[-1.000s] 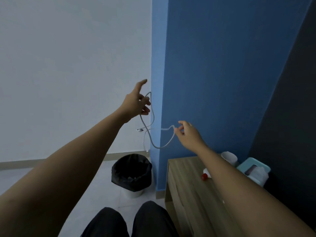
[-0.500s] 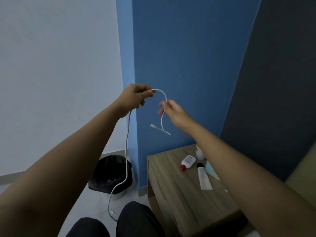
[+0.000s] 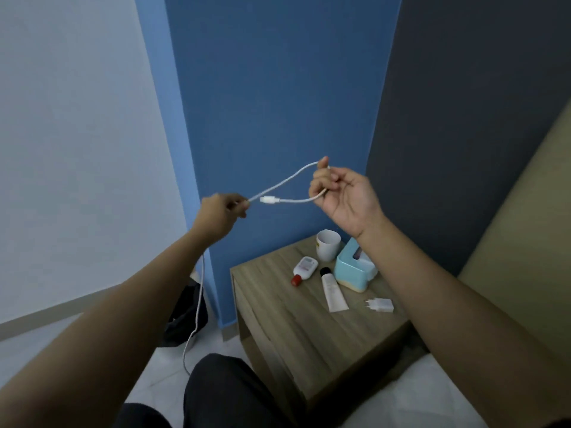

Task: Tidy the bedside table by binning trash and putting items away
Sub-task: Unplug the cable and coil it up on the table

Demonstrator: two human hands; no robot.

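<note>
A white charging cable is stretched in the air between both hands, in front of the blue wall. My left hand pinches it, and the rest of the cable hangs down past my forearm toward the floor. My right hand holds a loop of it, with the plug end pointing left. Below stands the wooden bedside table. On it lie a white bottle with a red cap, a white tube with a black cap and a white charger plug.
A white cup and a light blue tissue box stand at the back of the table. A bin with a black liner sits on the floor left of the table, partly behind my left arm. Bedding lies at the lower right.
The hands have drawn apart and the right hand has risen, so the cable now runs nearly taut between them. The view has turned right and shows more of the table top.
</note>
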